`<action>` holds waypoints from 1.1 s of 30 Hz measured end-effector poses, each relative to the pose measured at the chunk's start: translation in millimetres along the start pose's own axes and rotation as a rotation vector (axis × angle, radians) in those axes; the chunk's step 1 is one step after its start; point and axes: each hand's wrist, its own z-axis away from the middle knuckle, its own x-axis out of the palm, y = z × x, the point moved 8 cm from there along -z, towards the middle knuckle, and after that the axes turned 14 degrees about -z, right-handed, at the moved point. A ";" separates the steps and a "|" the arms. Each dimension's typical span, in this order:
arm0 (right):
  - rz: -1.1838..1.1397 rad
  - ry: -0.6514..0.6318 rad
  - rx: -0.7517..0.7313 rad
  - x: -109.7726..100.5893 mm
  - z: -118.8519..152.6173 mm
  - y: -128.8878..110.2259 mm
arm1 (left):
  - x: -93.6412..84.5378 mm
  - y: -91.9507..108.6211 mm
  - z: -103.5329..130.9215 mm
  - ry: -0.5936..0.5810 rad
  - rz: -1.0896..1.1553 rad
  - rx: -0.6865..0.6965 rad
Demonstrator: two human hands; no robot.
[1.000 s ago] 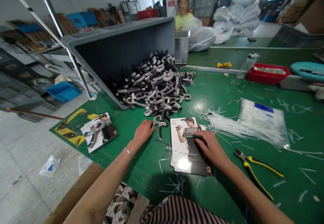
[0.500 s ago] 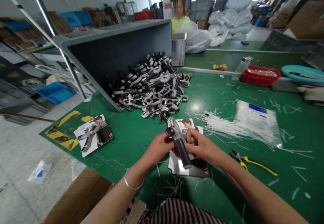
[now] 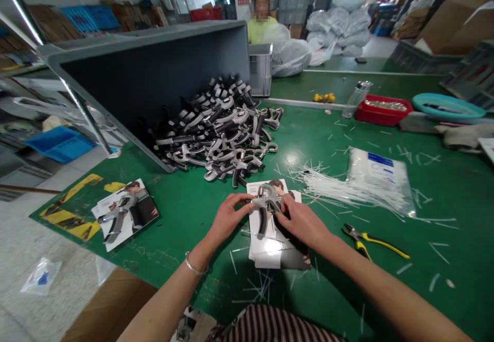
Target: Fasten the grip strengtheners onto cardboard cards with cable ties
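Note:
A grey and black hand grip strengthener (image 3: 262,221) lies against a stack of printed cards (image 3: 266,257) in front of me. My left hand (image 3: 226,218) pinches its left side with thumb and fingertips. On the other side my right hand (image 3: 303,221) has its fingers closed at the right arm of the strengthener; the fingertips are partly hidden. To the left, a second strengthener (image 3: 116,226) rests on another stack of cards (image 3: 144,203). Many more strengtheners form a pile (image 3: 227,138) spilling from a tipped grey crate (image 3: 146,38).
White cable ties (image 3: 328,187) lie loose beside their plastic bag (image 3: 389,180). Yellow-handled pliers (image 3: 386,244) are at the right. Further back stand a red bin (image 3: 380,118), a clear bottle (image 3: 357,97) and a turquoise tray (image 3: 447,106). A person (image 3: 258,30) is across the table.
The strengthener has gone from raised and seen on edge to laid face-up on the cards. Both hands turned with it and now hold it from opposite sides. The view shifted slightly.

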 end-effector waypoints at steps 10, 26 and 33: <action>0.203 -0.020 -0.253 -1.0 33.6 -22.9 | 11.8 27.4 -11.1 -0.004 -0.342 0.169; -0.401 0.240 -0.255 -11.8 -30.0 17.8 | 35.9 33.1 -45.8 -0.004 -0.191 0.245; -0.403 0.192 -0.265 -11.0 -29.6 15.6 | 39.5 36.9 -34.1 0.108 -0.247 0.278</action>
